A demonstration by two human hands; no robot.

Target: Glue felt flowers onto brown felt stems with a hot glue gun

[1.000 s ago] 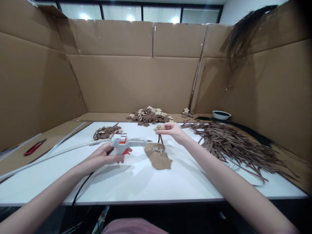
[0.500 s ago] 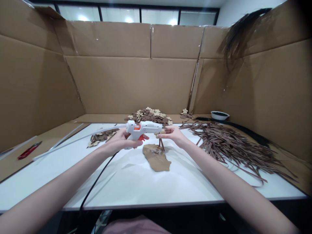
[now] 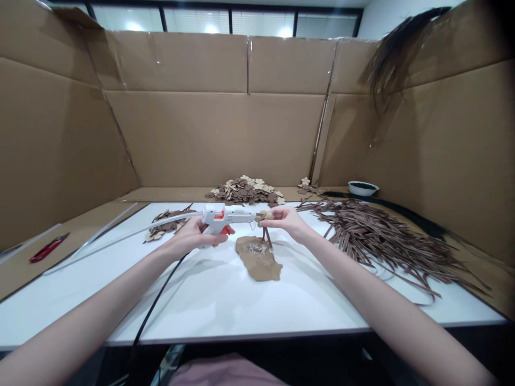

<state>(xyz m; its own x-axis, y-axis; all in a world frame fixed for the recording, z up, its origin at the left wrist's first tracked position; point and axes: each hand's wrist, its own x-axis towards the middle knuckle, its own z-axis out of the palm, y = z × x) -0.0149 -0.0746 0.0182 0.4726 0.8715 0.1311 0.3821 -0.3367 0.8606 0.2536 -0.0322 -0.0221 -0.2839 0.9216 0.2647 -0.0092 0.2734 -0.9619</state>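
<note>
My left hand is wrapped round the grip of a white glue gun with an orange trigger. A long clear glue stick runs out of its back end. The nozzle points right, at a small cream flower cut-out pinched in my right hand. Brown strips hang down from the flower. A thin thread of glue seems to droop near the nozzle tip. Below both hands lies an irregular tan piece with dried glue smears on it.
Flower cut-outs are heaped at the back, with a smaller pile on the left. Many brown strips spread over the right side. A white bowl stands behind them. A red cutter lies far left. A black cord crosses the table edge.
My left hand and the glue gun have moved a little left and down, so the nozzle tip now shows beside the flower. My right hand has hardly moved.
</note>
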